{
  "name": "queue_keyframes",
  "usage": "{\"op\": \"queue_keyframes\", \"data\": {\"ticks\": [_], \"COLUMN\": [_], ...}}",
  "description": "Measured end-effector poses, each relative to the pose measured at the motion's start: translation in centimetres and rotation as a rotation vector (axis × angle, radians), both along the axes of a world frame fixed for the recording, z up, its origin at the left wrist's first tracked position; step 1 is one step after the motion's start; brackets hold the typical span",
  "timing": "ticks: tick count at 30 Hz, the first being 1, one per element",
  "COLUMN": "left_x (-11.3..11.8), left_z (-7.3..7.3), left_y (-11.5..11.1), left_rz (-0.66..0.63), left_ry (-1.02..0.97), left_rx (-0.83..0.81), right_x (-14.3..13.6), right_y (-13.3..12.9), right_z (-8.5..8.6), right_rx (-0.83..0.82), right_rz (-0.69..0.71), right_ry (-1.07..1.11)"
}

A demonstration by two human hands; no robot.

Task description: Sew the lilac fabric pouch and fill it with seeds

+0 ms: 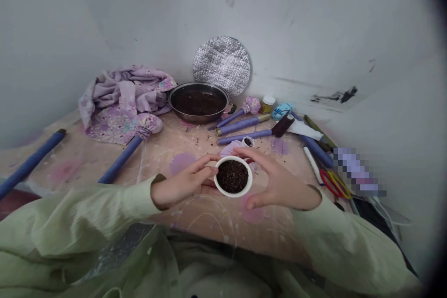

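A small white cup [233,177] filled with dark brown, coarse crumbs sits in front of me, tipped toward my view. My left hand [186,180] grips its left side, thumb near the rim and fingers partly hidden behind. On the other side, my right hand [275,179] is spread around the cup, thumb held away from it. Its fingertips reach the cup's far rim; whether they touch I cannot tell. Just behind the cup lie a lilac cloth bundle [230,148] and a small open container [247,141] with dark contents.
A dark metal pan [199,102] stands behind, before a round silver foil mat [222,65] against the wall. Floral cloth [129,98] lies left. Purple-wrapped sticks [244,123], a lidded jar [267,104], a dark thread spool [282,125] and red-and-yellow scissors [333,184] lie right.
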State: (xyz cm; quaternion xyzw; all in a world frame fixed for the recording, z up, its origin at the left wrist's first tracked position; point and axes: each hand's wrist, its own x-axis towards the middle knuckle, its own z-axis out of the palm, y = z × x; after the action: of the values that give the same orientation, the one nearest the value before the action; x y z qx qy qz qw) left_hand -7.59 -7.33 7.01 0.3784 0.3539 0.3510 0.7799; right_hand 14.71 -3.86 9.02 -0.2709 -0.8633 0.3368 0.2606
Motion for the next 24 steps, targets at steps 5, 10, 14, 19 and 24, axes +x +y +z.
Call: {"op": "queue_keyframes", "data": {"ticks": [5,10,14,19,24], "left_x": [2.2,4.4,4.7,4.8,5.8], "left_z": [-0.1,0.1,-0.5,-2.3,-4.2], "left_y": [0.7,0.6,1.6,6.4,11.5], "left_rz": [-0.096,-0.159,-0.13,0.103,0.035], "left_ry": [-0.063,-0.061,0.062,0.432,0.7], "left_rx": [-0.065,-0.085,0.109,0.678,0.884], "right_x": [0.6,2.9,6.8,11.7,13.7], "right_y": [-1.4,-2.1,-1.2,2.9,6.5], "right_z": [-1.8,-1.5,-2.6,-7.8,-12.3], "right_rx": [0.104,0.121,-0.021,-0.008,-0.059], "right_rz": [-0.171,-0.246,-0.481,-0.786,-1.011], "right_ry": [-0.004,0.004,0.024,-0.033,0.055]}}
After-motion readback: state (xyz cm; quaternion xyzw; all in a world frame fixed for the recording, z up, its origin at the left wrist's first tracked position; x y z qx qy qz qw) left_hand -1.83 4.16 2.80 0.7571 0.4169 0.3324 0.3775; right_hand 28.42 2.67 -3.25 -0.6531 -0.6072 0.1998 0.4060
